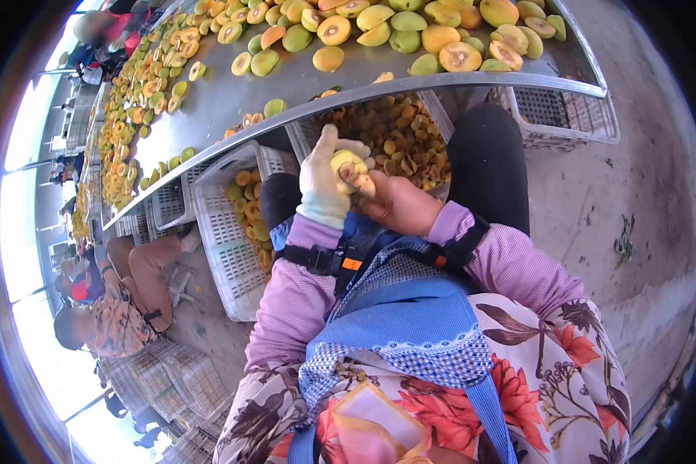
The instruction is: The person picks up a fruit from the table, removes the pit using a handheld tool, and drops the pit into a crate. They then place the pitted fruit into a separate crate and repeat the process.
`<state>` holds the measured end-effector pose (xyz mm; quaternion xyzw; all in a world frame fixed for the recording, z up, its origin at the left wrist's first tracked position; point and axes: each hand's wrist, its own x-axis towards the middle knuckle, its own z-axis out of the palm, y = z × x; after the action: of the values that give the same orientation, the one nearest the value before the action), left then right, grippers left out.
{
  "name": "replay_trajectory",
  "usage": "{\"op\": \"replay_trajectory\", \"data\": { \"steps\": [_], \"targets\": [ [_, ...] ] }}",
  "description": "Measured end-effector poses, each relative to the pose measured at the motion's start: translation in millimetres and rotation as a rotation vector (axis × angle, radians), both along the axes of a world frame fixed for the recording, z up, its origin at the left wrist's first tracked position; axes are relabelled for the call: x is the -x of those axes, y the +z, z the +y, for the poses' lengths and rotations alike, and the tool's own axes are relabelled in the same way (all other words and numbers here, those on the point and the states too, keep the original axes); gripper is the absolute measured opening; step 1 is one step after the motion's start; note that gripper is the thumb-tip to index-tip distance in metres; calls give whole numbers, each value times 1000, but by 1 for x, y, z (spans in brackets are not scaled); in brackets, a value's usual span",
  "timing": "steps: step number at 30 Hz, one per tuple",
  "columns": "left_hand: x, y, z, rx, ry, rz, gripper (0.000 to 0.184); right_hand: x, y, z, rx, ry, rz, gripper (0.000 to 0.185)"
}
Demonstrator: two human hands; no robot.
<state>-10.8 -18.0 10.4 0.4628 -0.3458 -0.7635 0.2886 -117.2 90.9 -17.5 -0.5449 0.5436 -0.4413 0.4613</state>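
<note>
1. Basically, metal worktop (220,89) fills the upper left to upper right, curved by the lens; loose halved fruits (334,30), green, yellow and orange, lie along its far side and down its left end.
2. Lap in floral cloth (541,371) and blue apron (402,332), lower middle.
3. White crate (228,232), left of center, partly under the worktop edge, fruit pieces inside.
4. Middle crate (439,116), upper center, below the worktop edge, between the knees, many orange-brown pieces inside.
5. Right crate (568,138), upper right, pale, slatted, on the floor.
6. Co-worker (120,313), left side, seated, patterned top, brown trousers; stacked crates (189,375) nearby, lower left.
7. Right hand (410,205), center, bare, fingers curled, touching the lower right of the held fruit. Can't tell if its grip is closed on anything; a tool there can't be made out.
8. Left hand (321,178), center, pale glove, upright, grip closed around the held fruit.
9. Held fruit (348,166), center, in front of the middle crate in view, yellow, brownish part facing the right hand.
</note>
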Motion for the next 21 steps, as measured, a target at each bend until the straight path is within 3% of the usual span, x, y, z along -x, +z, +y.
{"op": "replay_trajectory", "data": {
  "steps": [1,4,5,8,9,12,13,14,17,18,20,21],
  "targets": [
    [4,4,4,61,50,4,42,-6,-17,-4,219,-54,-72,20],
    [7,1,9,548,-20,-165,38,14,21,-5,-487,199,-455,17],
    [10,1,12,610,0,-166,33,14,18,-4,-474,199,-518,13],
    [5,-9,1,1185,-203,-220,22,22,17,-4,-585,311,-751,10],
    [2,-4,0,1146,-287,-237,16,23,16,-3,-616,319,-778,9],
    [-7,8,-25,448,-742,-104,15,23,16,-1,-670,354,-772,9],
    [-9,17,-27,385,-854,-296,12,21,20,2,-661,374,-719,10],
    [-9,17,-25,621,-837,-314,11,21,23,2,-648,389,-666,10],
    [-6,23,-14,1422,-807,-294,8,21,7,-1,-674,452,-872,13],
    [-6,24,-13,1476,-844,-303,8,21,5,-3,-685,487,-939,13],
    [-7,25,-12,1586,-909,-319,8,18,9,0,-643,418,-714,14],
    [-10,17,-13,1228,-929,-350,6,17,11,1,-621,383,-600,14]
  ]
}}
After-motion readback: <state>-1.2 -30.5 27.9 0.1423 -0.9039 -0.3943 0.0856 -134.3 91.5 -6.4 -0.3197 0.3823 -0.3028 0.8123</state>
